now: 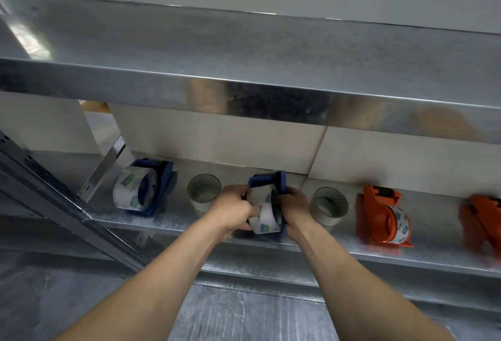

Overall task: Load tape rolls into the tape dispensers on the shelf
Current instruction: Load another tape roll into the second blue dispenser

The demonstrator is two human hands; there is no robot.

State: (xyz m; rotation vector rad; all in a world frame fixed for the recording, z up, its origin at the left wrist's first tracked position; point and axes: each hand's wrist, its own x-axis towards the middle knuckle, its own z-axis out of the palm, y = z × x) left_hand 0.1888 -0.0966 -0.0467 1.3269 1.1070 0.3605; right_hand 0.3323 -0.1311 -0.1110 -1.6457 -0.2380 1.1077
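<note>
Between both hands (233,206) (294,205), tape roll (261,216) in dispenser (271,178)

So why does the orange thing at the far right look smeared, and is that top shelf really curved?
Head view: the far-right orange dispenser is smeared, probably edge blur, while the tape roll in the middle blue dispenser shows its print fairly clearly. Head view: the upper shelf edge bows, likely the wide-angle lens, not the metal. Head view: a glare patch sits on its left end.
</note>
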